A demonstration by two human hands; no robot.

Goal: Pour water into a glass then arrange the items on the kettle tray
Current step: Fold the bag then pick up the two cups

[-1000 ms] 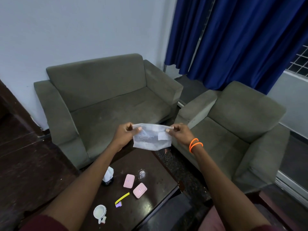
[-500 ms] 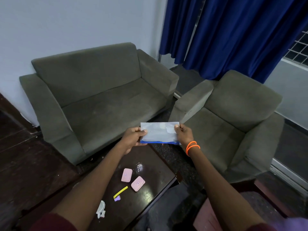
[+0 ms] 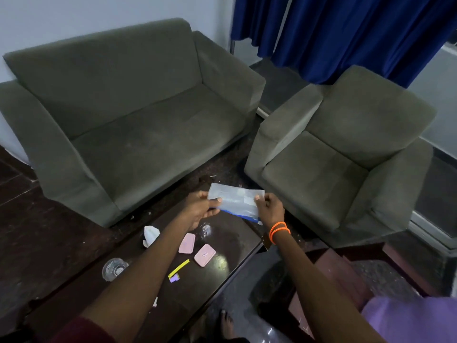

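Observation:
I hold a pale, translucent plastic pouch (image 3: 236,200) with a blue lower edge flat above the far end of a dark glossy table (image 3: 188,290). My left hand (image 3: 199,209) pinches its left end, and my right hand (image 3: 268,209), with orange bands on the wrist, pinches its right end. On the table lie two pink sachets (image 3: 187,243) (image 3: 204,255), a yellow and purple sachet (image 3: 177,269), a clear glass (image 3: 113,269) and a crumpled white tissue (image 3: 150,235). No kettle or tray is in view.
A grey two-seat sofa (image 3: 138,120) stands behind the table and a grey armchair (image 3: 341,159) to its right. Blue curtains (image 3: 333,33) hang at the back. A bare foot (image 3: 226,325) shows on the dark floor by the table's near edge.
The view has tilted down toward the table. Both hands have lowered the pouch closer to the tabletop, and the glass has come into view at the left.

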